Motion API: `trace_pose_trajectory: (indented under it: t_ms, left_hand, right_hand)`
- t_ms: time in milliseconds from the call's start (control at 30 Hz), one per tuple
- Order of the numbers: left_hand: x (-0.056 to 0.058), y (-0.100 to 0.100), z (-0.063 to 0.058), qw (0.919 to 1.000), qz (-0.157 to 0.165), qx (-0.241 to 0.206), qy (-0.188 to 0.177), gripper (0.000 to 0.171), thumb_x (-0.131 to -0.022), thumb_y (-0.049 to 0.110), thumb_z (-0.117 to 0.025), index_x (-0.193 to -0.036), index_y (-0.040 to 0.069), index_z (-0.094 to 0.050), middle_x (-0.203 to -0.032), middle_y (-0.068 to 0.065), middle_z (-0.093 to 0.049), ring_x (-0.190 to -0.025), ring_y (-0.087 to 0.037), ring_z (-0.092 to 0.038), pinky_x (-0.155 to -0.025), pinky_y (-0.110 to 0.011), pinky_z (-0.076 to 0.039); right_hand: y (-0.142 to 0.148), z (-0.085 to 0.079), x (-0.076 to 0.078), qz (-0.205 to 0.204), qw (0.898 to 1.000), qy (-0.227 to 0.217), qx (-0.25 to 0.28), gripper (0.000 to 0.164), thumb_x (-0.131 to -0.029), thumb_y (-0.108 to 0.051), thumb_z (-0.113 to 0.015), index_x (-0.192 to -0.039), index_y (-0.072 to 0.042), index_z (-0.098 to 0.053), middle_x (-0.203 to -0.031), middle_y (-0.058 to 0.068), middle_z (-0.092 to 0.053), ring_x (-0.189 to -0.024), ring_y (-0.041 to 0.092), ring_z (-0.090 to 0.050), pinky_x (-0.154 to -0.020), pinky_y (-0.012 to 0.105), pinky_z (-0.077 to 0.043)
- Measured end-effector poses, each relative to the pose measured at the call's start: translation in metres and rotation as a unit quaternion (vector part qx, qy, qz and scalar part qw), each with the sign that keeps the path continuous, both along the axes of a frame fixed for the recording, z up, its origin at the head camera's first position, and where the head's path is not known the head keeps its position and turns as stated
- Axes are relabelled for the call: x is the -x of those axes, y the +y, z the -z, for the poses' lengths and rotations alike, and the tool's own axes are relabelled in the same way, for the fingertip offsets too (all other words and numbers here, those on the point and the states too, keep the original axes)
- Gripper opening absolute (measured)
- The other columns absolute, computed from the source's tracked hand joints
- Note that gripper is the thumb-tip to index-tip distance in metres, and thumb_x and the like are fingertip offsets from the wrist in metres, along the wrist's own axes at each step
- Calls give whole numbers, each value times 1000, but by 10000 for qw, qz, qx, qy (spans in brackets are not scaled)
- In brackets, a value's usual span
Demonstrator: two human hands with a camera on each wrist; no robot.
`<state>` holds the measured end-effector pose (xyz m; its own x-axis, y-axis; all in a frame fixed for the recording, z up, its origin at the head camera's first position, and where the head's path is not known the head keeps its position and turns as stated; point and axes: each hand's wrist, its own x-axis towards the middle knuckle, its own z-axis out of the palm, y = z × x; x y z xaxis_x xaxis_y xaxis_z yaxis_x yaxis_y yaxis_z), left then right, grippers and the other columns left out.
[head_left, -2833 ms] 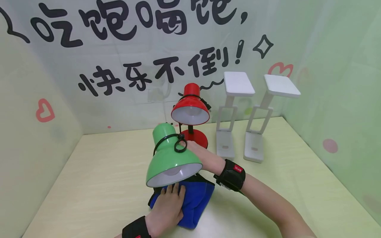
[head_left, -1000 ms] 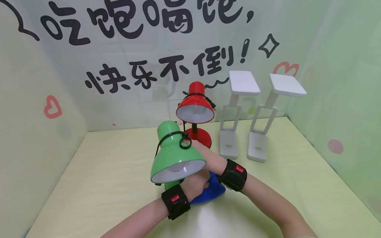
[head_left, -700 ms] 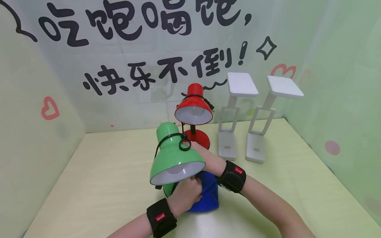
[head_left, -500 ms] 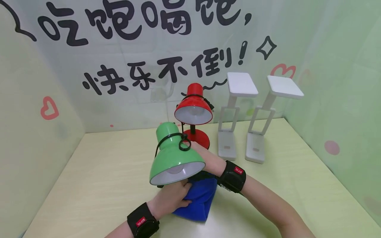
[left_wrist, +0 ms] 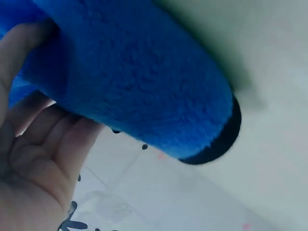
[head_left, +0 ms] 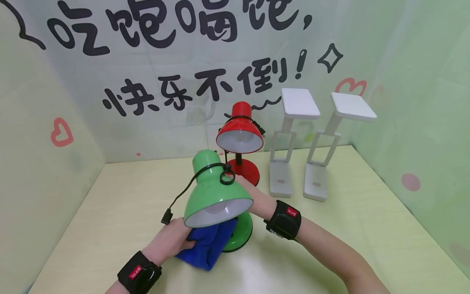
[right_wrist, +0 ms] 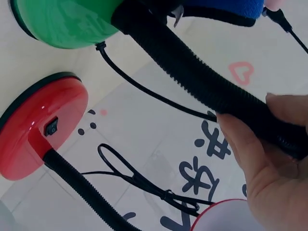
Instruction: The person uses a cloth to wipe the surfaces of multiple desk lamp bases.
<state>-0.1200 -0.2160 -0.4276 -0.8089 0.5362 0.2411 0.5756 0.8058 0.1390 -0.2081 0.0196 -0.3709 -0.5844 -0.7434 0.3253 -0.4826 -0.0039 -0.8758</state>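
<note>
My left hand (head_left: pixel 170 241) holds a blue fleecy cloth (head_left: pixel 209 247) with dark edging, bunched over the left part of the green lamp's round base (head_left: pixel 240 234). In the left wrist view the thumb and fingers of the left hand (left_wrist: pixel 41 159) pinch the cloth (left_wrist: pixel 134 82). The green desk lamp (head_left: pixel 216 196) stands upright, its shade hiding most of my right hand in the head view. Seen from the right wrist, that right hand (right_wrist: pixel 274 163) grips the lamp's black ribbed gooseneck (right_wrist: pixel 178 57), with the green base (right_wrist: pixel 67 21) beyond it.
Behind stands a red desk lamp (head_left: pixel 240 136) with its cord bundled. Two white folding lamps (head_left: pixel 280 179) are at the back right. The green lamp's black plug (head_left: pixel 167 216) sticks out by my left hand. Printed walls enclose the pale table (head_left: pixel 136 196).
My left hand and the cloth have shifted left across the green base, uncovering its right part. The lamp's plug has swung out to the left. My right hand stays at the gooseneck.
</note>
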Motion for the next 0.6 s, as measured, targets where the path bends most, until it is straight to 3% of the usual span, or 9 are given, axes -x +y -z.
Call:
trace_pose_trajectory:
  t_ms: [200, 267, 300, 400, 433, 467, 500, 567, 600]
  left_hand:
    - [-8, 12, 3, 9993, -35, 295, 227, 41, -68, 13, -81, -100, 6, -56, -86, -9, -65, -77, -25, -66, -63, -38, -52]
    - [-12, 22, 3, 9979, -49, 536, 347, 39, -68, 14, -81, -98, 2, -60, -83, -9, -64, -72, -25, -66, -60, -37, -52]
    - [-14, 27, 3, 9970, -39, 660, 403, 38, -69, 15, -81, -98, 0, -62, -82, -9, -64, -69, -24, -65, -58, -35, -52]
    - [-22, 45, 5, 9920, 40, 1026, 736, 35, -72, 13, -78, -101, -3, -65, -83, -11, -65, -68, -22, -64, -56, -32, -52]
    - [-25, 51, 7, 9893, 52, 1179, 855, 33, -74, 11, -76, -102, -3, -66, -83, -11, -65, -70, -22, -64, -56, -31, -52]
    - [-27, 57, 8, 9865, 59, 1309, 982, 29, -76, 8, -74, -102, -2, -67, -84, -12, -66, -71, -22, -64, -56, -29, -52]
    - [-29, 62, 9, 9836, 63, 1432, 1098, 26, -77, 6, -71, -101, -1, -67, -85, -12, -67, -72, -21, -64, -55, -29, -52]
    - [-33, 72, 10, 9788, 61, 1684, 1161, 22, -80, 3, -67, -102, 2, -68, -88, -13, -68, -76, -22, -64, -56, -27, -53]
    - [-34, 76, 10, 9777, 59, 1758, 1143, 22, -80, 1, -66, -102, 3, -68, -88, -13, -68, -76, -22, -64, -55, -27, -53]
  right_hand:
    - [-8, 14, 7, 585, 9952, 646, -456, 28, -90, -1, -58, -119, -1, -59, -111, 14, -67, -101, -2, -59, -93, 25, -50]
    - [-7, 34, 20, 861, 9775, 1662, -971, 20, -95, -10, -54, -113, -6, -62, -105, 5, -67, -99, 0, -56, -95, 21, -46]
    - [-6, 56, 34, 1019, 9495, 2544, -1528, 18, -99, -10, -45, -108, -7, -60, -101, 1, -63, -97, 2, -53, -94, 20, -44]
    - [-9, 130, 84, 1896, 8328, 4788, -2029, 31, -105, -19, -20, -97, -15, -50, -92, -10, -47, -91, -2, -41, -92, 12, -30]
    - [-14, 155, 104, 1926, 8211, 4977, -2026, 33, -105, -20, -17, -95, -15, -49, -90, -9, -45, -89, -2, -39, -89, 10, -28]
    - [-21, 176, 123, 2085, 7976, 5180, -2281, 32, -105, -22, -18, -95, -18, -48, -90, -10, -44, -89, -1, -39, -89, 11, -29]
    - [-28, 181, 129, 2204, 7738, 5459, -2337, 32, -106, -21, -18, -96, -19, -48, -91, -10, -45, -90, 0, -39, -89, 13, -30]
    - [-43, 178, 131, 2286, 7689, 5467, -2402, 24, -105, -24, -28, -98, -21, -50, -95, -9, -48, -92, 2, -42, -89, 17, -33]
    - [-51, 164, 123, 2268, 7458, 5571, -2863, 21, -104, -24, -31, -102, -22, -52, -99, -9, -52, -94, 5, -45, -89, 21, -36]
